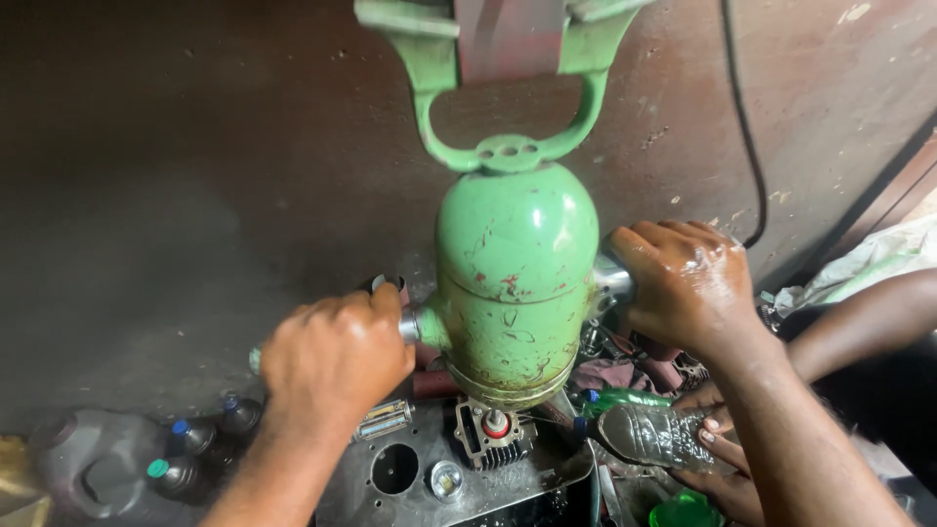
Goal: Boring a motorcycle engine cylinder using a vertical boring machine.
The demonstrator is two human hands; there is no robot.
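Green drill-press head (515, 278), chipped and rust-flecked, at centre of view, hung from a forked green bracket (508, 88) at twelve o'clock. Left hand (337, 356) at eight o'clock of the head, fingers clamped together around the metal side handle (412, 325). Right hand (683, 283) at three o'clock, wet and oily, fingers clamped around the opposite chrome handle (613, 278). Below, at six o'clock, a small finned engine cylinder (491, 432) on a perforated steel plate (390, 488); contact between head and cylinder hidden, cannot tell. At four o'clock, another person's hand (722, 439) gripping a crumpled plastic bottle (659, 434) just beside the cylinder. Dark capped bottles (185, 449) at eight o'clock; black cable (742, 117) on the wall at two o'clock. Probable hazards: slip of the oily right hand off the smooth handle, causing a sudden lurch of the head; pinching of the nearby hand beneath the head; tilting of the unclamped cylinder under uneven pressure from the two handles.
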